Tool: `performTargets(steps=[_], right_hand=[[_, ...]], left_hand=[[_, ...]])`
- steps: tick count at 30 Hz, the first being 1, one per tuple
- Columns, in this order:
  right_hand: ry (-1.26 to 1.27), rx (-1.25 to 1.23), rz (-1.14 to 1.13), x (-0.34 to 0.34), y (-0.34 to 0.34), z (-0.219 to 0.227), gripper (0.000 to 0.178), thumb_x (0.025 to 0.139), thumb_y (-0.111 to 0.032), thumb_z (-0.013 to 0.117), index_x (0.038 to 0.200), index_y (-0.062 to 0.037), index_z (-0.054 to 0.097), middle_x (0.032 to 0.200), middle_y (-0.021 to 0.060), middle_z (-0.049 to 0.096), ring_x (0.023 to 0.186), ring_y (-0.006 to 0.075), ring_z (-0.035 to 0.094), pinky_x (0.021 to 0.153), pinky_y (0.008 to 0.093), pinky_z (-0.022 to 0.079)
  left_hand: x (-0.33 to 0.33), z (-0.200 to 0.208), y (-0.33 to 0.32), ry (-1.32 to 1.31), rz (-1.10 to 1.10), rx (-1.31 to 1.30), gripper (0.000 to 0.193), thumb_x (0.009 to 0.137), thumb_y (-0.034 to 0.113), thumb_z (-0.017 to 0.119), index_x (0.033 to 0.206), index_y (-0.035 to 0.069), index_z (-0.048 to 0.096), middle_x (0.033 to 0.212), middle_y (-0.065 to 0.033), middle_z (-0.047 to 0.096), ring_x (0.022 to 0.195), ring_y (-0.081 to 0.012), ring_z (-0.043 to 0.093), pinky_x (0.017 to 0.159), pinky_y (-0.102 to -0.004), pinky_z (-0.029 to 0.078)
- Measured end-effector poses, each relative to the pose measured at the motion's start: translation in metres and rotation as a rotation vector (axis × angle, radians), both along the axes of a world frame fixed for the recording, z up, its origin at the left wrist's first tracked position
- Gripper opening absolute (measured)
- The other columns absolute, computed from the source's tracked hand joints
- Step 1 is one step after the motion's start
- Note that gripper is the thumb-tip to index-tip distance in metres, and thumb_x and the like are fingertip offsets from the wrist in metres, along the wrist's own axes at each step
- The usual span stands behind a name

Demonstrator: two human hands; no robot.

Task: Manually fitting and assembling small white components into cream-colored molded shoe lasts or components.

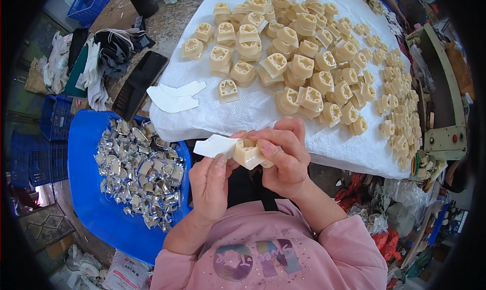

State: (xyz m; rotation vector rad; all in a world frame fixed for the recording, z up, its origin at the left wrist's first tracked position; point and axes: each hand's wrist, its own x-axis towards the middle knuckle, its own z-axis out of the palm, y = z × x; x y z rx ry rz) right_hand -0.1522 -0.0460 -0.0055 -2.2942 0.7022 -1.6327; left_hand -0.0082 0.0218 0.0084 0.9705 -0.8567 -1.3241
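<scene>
Close in front of my body, both hands meet over a cream moulded block [248,155] with a recess in its top. With its fingers curled round the block, my right hand [284,156] grips it from the right. A white curved strip [213,146] is pinched in my left hand [210,181] and lies against the block's left side. Two similar white strips [176,96] rest on the white cloth [202,120] beyond. Many more cream blocks [302,66] are heaped there, several showing flower-shaped recesses. My fingers hide part of the block and the strip's inner end.
At my left stands a blue tub [96,209] of shiny silver-and-cream pieces [139,171]. A black brush-like object [142,82] and gloves [93,70] lie behind it. Smaller cream pieces [400,113] cover the cloth's right side, near a green metal box [443,87].
</scene>
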Motion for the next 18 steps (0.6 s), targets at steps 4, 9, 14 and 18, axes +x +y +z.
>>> performTargets(steps=[4, 9, 14, 18], right_hand=[[0.024, -0.022, -0.052, 0.002, -0.003, -0.007, 0.043, 0.063, 0.004, 0.069, 0.103, -0.0076, 0.058, 0.096, 0.0072, 0.065, 0.076, 0.0240, 0.048, 0.070, 0.0380, 0.034], [-0.011, -0.015, -0.099, 0.002, -0.003, -0.009, 0.035, 0.063, -0.003, 0.070, 0.096, -0.0100, 0.061, 0.095, 0.0023, 0.066, 0.077, 0.0232, 0.048, 0.074, 0.0388, 0.030], [0.244, -0.003, -0.172, -0.001, 0.003, 0.020, 0.026, 0.061, -0.006, 0.067, 0.085, -0.0108, 0.063, 0.087, -0.0004, 0.060, 0.079, 0.0217, 0.049, 0.076, 0.0416, 0.026], [0.495, 0.133, -0.171, -0.003, 0.005, 0.033, 0.021, 0.058, -0.006, 0.064, 0.078, -0.0111, 0.060, 0.077, 0.0000, 0.049, 0.081, 0.0211, 0.048, 0.076, 0.0437, 0.025]], left_hand=[[0.001, -0.007, -0.005, 0.006, 0.007, -0.135, 0.045, 0.101, 0.020, 0.032, 0.129, -0.012, 0.042, 0.127, -0.0208, 0.053, 0.114, -0.0237, 0.054, 0.097, -0.0338, 0.045], [0.007, 0.005, -0.012, -0.290, 0.073, -0.069, 0.041, 0.100, 0.018, 0.038, 0.130, -0.010, 0.042, 0.118, -0.0222, 0.058, 0.108, -0.0254, 0.059, 0.094, -0.0347, 0.047], [0.012, 0.009, -0.012, -0.569, 0.243, -0.168, 0.022, 0.095, 0.011, 0.054, 0.100, -0.007, 0.065, 0.088, -0.0094, 0.067, 0.080, -0.0120, 0.060, 0.072, -0.0237, 0.046], [0.011, 0.001, -0.012, -0.621, 0.195, -0.149, 0.022, 0.094, 0.011, 0.054, 0.100, -0.007, 0.065, 0.084, -0.0083, 0.065, 0.076, -0.0122, 0.059, 0.068, -0.0234, 0.045]])
